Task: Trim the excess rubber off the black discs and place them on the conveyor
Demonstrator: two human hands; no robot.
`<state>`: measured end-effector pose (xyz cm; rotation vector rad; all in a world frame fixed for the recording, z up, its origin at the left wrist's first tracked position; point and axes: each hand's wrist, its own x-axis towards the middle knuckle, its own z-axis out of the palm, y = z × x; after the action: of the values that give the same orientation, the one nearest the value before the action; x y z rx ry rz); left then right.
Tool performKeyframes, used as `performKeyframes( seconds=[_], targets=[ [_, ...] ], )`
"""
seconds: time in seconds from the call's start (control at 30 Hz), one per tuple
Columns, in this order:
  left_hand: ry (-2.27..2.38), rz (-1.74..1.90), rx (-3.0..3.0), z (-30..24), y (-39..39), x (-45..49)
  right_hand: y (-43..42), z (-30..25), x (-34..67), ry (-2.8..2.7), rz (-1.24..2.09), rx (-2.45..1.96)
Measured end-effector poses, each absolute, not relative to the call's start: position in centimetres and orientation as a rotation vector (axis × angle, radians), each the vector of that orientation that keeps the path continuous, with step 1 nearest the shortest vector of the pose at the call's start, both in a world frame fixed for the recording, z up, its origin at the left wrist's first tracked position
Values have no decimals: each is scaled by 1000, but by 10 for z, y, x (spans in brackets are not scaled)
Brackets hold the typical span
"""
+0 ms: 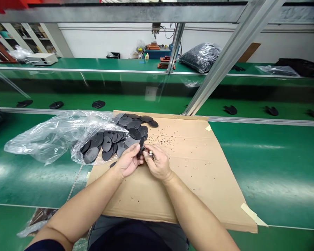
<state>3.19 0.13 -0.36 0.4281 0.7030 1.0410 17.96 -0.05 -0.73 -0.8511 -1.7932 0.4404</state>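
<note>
My left hand (pixel 131 160) pinches a black plastic disc (pixel 140 147), turned nearly edge-on, between thumb and fingers. Close beside it, my right hand (pixel 158 162) is closed around a small shiny metal tool (pixel 151 155); most of the tool is hidden by the fingers, so its kind is unclear. The two hands meet over a sheet of cardboard (pixel 199 195). Just beyond and to the left lies a heap of similar black discs (pixel 107 143), partly inside a clear plastic bag (pixel 54 136). Small black crumbs (pixel 163 139) are scattered on the cardboard.
Beyond the cardboard runs a green conveyor (pixel 136 99) with black parts (pixel 98 104) spaced along it. A slanting metal post (pixel 225 52) rises at the cardboard's far right. Tape (pixel 253 214) holds the near right corner. A filled plastic bag (pixel 200 57) sits on the back shelf.
</note>
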Motion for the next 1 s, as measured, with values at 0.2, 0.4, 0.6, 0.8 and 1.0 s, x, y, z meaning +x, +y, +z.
performKeyframes(
  seconds=[0.2, 0.4, 0.6, 0.8, 1.0],
  targets=[
    [837, 1183, 486, 10, 8, 34, 10, -14, 183, -1338, 630, -1035],
    [1070, 1396, 794, 26, 61, 37, 24, -20, 189, -1074, 778, -1076],
    [1755, 1575, 1613, 40, 168, 23, 29, -21, 190, -1084, 852, -1083],
    [1941, 1091, 2194, 36, 219, 53, 31, -21, 189, -978, 839, -1060],
    [1666, 870, 2147, 24, 250, 150, 29, -19, 186, -779, 858, -1090]
  ],
)
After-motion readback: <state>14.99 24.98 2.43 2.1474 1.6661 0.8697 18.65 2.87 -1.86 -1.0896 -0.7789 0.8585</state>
